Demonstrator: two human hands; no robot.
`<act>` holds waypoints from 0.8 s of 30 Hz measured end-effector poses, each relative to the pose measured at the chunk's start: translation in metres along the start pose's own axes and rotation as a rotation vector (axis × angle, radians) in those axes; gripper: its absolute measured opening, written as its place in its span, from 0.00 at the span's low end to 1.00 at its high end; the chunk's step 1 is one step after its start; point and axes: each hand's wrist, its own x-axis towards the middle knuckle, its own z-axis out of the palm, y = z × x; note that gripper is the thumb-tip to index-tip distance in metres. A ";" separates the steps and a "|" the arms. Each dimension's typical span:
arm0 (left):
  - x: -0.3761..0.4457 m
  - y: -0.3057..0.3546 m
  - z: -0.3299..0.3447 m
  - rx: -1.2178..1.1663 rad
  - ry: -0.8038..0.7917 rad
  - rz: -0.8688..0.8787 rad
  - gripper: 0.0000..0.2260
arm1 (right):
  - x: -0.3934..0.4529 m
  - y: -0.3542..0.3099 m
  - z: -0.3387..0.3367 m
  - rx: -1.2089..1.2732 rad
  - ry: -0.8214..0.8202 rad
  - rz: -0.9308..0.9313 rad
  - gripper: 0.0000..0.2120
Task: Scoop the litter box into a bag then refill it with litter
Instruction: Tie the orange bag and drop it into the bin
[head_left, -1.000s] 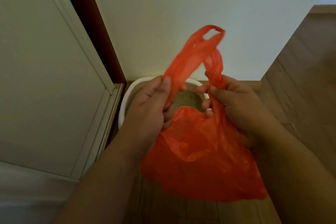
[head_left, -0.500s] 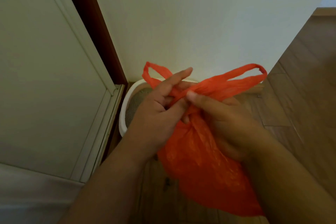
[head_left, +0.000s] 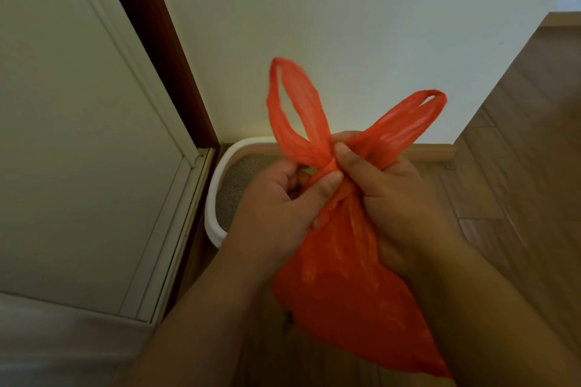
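No text, label, brand, number or sign could be read anywhere in view. The orange bag (head_left: 345, 286) bore faint lighter marks on its side below the knot, but they were too creased and blurred to make out as letters.

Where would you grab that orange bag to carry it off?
Probably by the two handle loops standing above the knot on the orange bag, reaching from above. Both hands pinch that knot, and the full body hangs below it.
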 end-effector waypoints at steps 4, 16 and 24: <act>-0.001 -0.001 -0.001 0.080 0.006 0.016 0.04 | 0.002 -0.006 -0.006 -0.238 0.050 -0.054 0.08; 0.006 -0.010 0.000 0.052 0.172 -0.122 0.08 | 0.015 0.008 -0.026 -0.918 0.336 -0.402 0.16; 0.013 -0.011 -0.013 0.038 0.141 -0.145 0.12 | 0.004 0.007 -0.025 -0.760 -0.279 -0.237 0.23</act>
